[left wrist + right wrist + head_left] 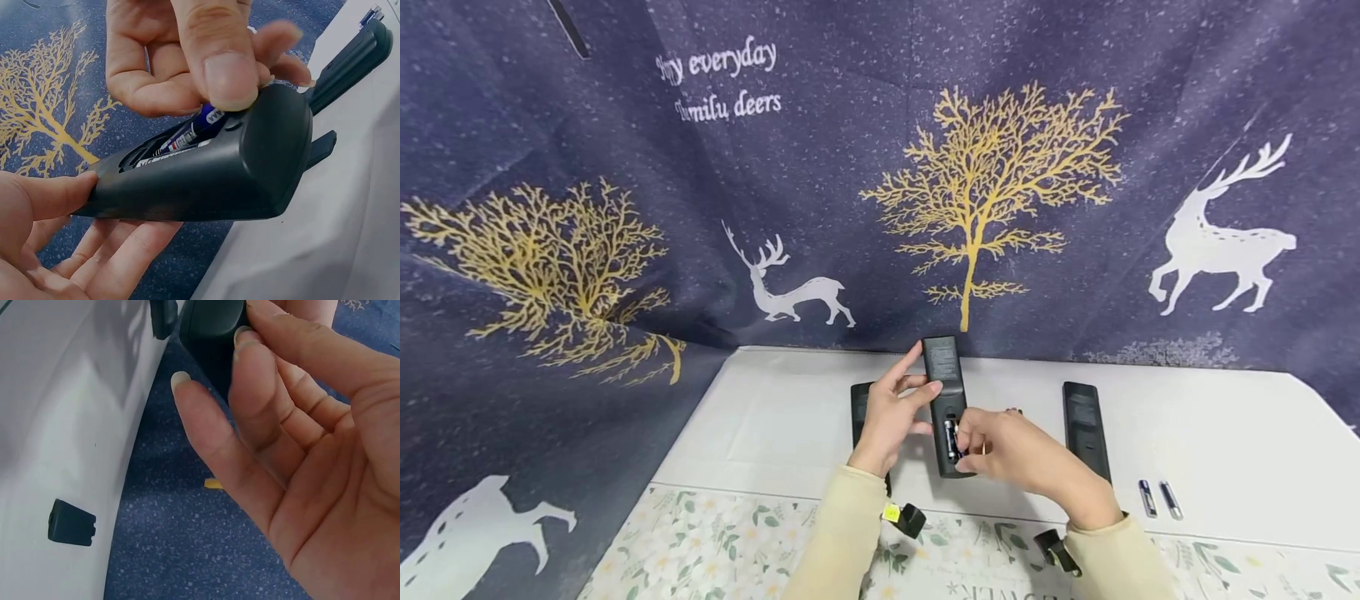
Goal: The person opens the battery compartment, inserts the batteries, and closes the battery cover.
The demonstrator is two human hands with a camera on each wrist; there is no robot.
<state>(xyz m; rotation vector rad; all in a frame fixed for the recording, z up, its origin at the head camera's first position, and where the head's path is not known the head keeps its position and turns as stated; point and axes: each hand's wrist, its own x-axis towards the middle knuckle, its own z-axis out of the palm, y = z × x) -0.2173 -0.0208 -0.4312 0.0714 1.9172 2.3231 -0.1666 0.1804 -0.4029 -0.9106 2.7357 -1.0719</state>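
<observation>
A black remote control (943, 367) is tilted up off the table, back side showing, its battery bay uncovered. My left hand (891, 417) grips it by the upper part, thumb on one face and fingers behind in the left wrist view. Inside the bay lies one battery (951, 439). A second, blue battery (199, 127) slants into the bay beside it, pinched at its raised end by my right hand (1018, 454). The thumb covers that end. In the right wrist view, the right fingers (253, 394) curl at the remote's end and hide the bay.
Another black remote (859, 404) lies behind my left hand, partly hidden. A third remote (1084, 425) lies to the right. Two loose batteries, one blue-ended (1147, 498) and one silver (1170, 500), lie near it. A small black cover (72, 523) rests on the white table (1210, 425).
</observation>
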